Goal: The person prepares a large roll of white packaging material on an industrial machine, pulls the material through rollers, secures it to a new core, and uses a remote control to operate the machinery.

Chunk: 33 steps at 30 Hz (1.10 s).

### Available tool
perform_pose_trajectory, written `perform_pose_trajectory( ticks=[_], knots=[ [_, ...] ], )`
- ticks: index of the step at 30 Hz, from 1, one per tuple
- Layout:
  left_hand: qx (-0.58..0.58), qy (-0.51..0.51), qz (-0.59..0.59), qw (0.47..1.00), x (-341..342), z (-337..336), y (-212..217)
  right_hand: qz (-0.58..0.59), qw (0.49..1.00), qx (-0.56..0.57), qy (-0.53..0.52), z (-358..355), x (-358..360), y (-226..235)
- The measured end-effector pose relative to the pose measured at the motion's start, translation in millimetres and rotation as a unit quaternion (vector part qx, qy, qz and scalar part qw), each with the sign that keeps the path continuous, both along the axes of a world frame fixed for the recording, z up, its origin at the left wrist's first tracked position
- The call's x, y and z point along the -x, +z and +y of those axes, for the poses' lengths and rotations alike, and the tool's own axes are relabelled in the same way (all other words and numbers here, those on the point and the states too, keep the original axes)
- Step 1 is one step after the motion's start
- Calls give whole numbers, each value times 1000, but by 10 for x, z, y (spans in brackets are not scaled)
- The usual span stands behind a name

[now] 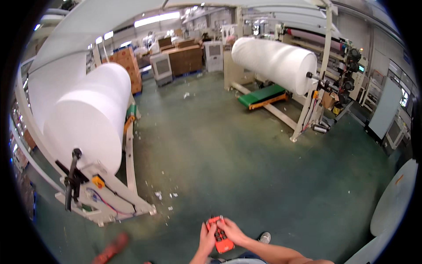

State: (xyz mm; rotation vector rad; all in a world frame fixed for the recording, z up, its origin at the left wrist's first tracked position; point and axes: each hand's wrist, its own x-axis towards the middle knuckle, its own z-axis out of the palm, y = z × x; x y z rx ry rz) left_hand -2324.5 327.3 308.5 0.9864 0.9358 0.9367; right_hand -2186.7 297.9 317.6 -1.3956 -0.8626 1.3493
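Left hand: the left hand [206, 237] rose from the 6 o'clock edge, fingers curled against the left side of the orange remote [220, 235], gripping it.
Right hand: the right hand [232, 231] came in from 5 o'clock on a bare forearm, closed over the remote's upper right side, thumb lying on its face.
Remote: an orange, oblong handset with dark buttons, held between both hands at 6 o'clock, tilted slightly leftward at the top.
Shoe: a grey shoe tip [264, 238] showed just right of the hands.
Floor: a green floor [228, 149] carried white scraps [163, 195] near 7 o'clock.
Near roll: a large white roll [88, 119] sat on a cream stand [127, 193] at 9 o'clock, bearing a small yellow tag [98, 181].
Far roll: a second white roll [274, 61] hung on a cream frame at 1 o'clock, above a green platform [261, 95].
Cartons: brown cartons [127, 64] stood stacked at 11 o'clock.
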Motion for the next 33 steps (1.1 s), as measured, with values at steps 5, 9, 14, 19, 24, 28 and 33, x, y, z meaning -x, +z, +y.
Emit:
perform_pose_trajectory(
  ticks=[5, 9, 14, 19, 24, 28, 33],
  knots=[
    [53, -110, -104, 987, -1889, -201, 304, 237, 967, -25, -86, -524, -1903, 225],
    [164, -79, -146, 972, -3088, -587, 426, 156, 986, -52, -32, -1100, -3116, 449],
    [172, -83, -147, 970, -4476, -909, 206, 117, 988, -42, -92, -1533, -4366, 407],
    [117, -150, -112, 975, -5796, -1049, -338, 100, 979, -112, -136, -1815, -5482, 48],
    [81, -208, -108, 969, -7176, -894, -462, 77, 974, -87, -194, -1773, -6741, -518],
    [63, -168, -201, 963, -8439, -614, -565, 60, 971, -101, -210, -1439, -7926, -665],
    [92, -206, -196, 954, -10029, -439, -135, -33, 961, -85, -260, -1194, -9604, -523]
  ],
)
